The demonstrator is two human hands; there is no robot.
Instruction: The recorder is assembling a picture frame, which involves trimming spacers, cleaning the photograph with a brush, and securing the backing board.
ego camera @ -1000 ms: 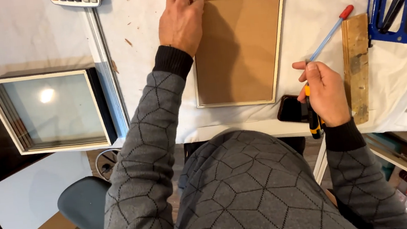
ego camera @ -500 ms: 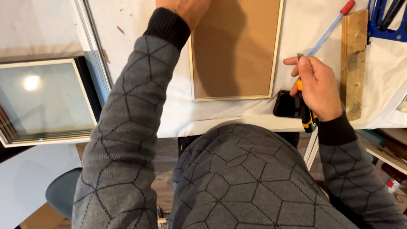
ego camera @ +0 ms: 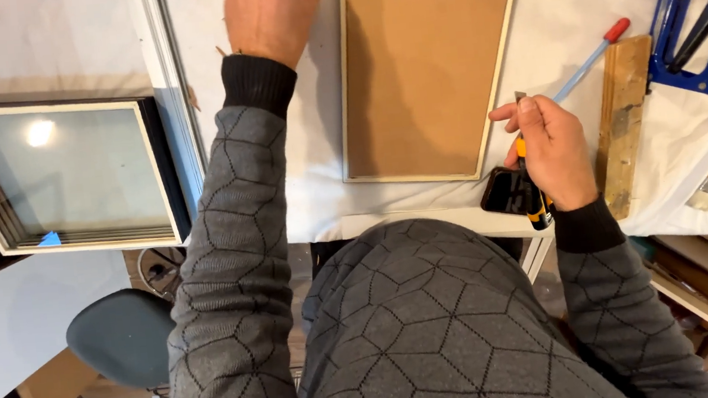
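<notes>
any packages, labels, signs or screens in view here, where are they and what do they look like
Phone: flat on the table edge just left of the right hand, a dark rectangle with its screen off.
No packages, labels or signs can be made out.

White-covered counter (ego camera: 326, 176) has a brown-backed frame (ego camera: 427, 79), wood block (ego camera: 622, 125), blue saw (ego camera: 704, 14) and dark phone (ego camera: 505, 193) lying on it.

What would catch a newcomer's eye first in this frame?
Probably the brown-backed picture frame lying flat on the white table, centre top. The right hand beside it grips an orange-and-black utility knife, while the left hand reaches toward the top edge. A stack of glazed frames sits at left.
</notes>
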